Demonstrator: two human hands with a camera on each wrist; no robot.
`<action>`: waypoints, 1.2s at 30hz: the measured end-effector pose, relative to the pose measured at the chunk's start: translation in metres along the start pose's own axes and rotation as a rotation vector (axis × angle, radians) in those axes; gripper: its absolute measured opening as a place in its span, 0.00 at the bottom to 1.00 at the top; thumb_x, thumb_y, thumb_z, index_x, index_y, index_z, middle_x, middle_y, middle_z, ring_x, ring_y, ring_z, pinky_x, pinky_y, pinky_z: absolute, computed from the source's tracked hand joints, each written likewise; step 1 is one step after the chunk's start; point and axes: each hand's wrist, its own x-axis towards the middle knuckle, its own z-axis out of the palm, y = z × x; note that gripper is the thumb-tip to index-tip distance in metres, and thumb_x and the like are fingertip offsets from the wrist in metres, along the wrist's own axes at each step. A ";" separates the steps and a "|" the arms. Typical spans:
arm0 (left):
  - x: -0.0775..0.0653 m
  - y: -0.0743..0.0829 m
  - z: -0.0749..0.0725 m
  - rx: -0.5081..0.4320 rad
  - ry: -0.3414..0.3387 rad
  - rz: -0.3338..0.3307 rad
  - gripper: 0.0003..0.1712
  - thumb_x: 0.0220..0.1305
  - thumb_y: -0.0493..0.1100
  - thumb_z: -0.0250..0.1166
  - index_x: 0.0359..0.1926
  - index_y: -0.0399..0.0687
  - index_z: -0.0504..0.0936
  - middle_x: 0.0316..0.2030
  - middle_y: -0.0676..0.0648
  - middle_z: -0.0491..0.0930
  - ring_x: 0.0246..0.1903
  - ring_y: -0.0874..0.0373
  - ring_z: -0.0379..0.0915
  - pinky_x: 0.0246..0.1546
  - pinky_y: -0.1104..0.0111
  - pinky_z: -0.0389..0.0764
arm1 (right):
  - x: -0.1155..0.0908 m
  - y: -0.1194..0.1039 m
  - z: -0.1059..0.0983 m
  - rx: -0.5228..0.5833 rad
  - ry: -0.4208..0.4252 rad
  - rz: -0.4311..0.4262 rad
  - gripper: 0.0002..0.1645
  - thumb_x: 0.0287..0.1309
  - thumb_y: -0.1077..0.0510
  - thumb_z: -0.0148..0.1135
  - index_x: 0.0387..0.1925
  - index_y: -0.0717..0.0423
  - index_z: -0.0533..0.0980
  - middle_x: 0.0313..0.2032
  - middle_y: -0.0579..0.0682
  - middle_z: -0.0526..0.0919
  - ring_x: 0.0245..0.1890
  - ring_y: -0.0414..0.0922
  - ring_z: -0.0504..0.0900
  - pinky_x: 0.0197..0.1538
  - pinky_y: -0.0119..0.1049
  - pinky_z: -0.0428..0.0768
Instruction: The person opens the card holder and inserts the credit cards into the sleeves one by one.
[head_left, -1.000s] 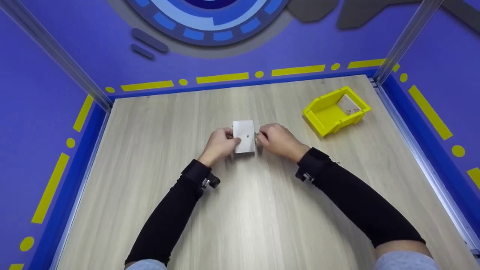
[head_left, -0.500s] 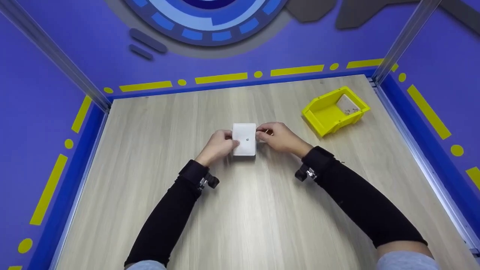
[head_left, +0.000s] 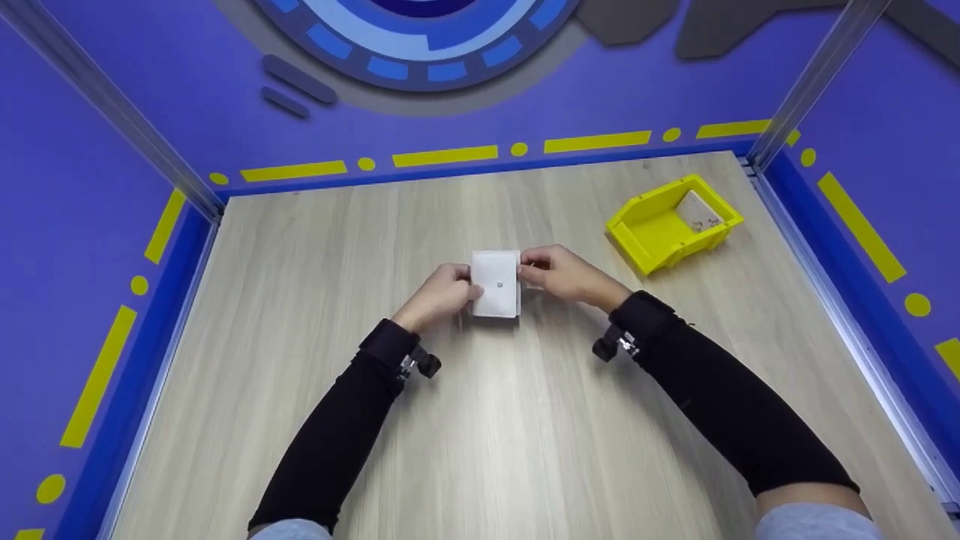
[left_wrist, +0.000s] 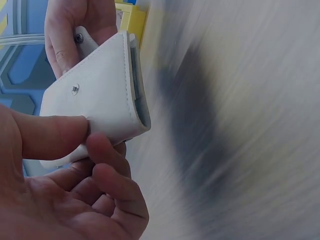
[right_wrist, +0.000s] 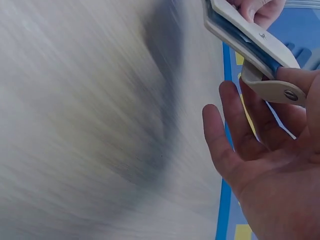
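A small white wallet (head_left: pixel 493 300) with a metal stud (left_wrist: pixel 75 89) on its front face is held above the table between both hands. My left hand (head_left: pixel 441 292) pinches its left side, thumb on the front and fingers behind. At the opposite edge, my right hand (head_left: pixel 568 276) pinches with the thumb and a finger, while its other fingers spread loosely in the right wrist view. A short strap (right_wrist: pixel 265 90) with a snap button (right_wrist: pixel 290 95) sticks out from the wallet beside the right thumb. Blue-grey inner layers show between the covers along the open side.
On the table (head_left: pixel 360 247), at the back right, stands a yellow bin (head_left: pixel 651 229) with a pale label on its inner wall. Blue-purple panels (head_left: pixel 450 127) enclose the back and both sides. Black sleeves with wrist cameras cover both forearms.
The wallet has shifted slightly toward the person, with its front turned more upward. My right hand has loosened from a tighter curl at the edge. My left hand keeps its pinch.
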 end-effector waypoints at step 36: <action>-0.007 0.001 -0.010 0.078 -0.014 0.004 0.20 0.80 0.42 0.58 0.61 0.32 0.84 0.54 0.36 0.90 0.53 0.45 0.83 0.43 0.70 0.76 | -0.007 -0.017 -0.002 -0.219 0.240 0.116 0.23 0.63 0.52 0.67 0.17 0.46 0.66 0.18 0.40 0.63 0.21 0.41 0.64 0.28 0.34 0.60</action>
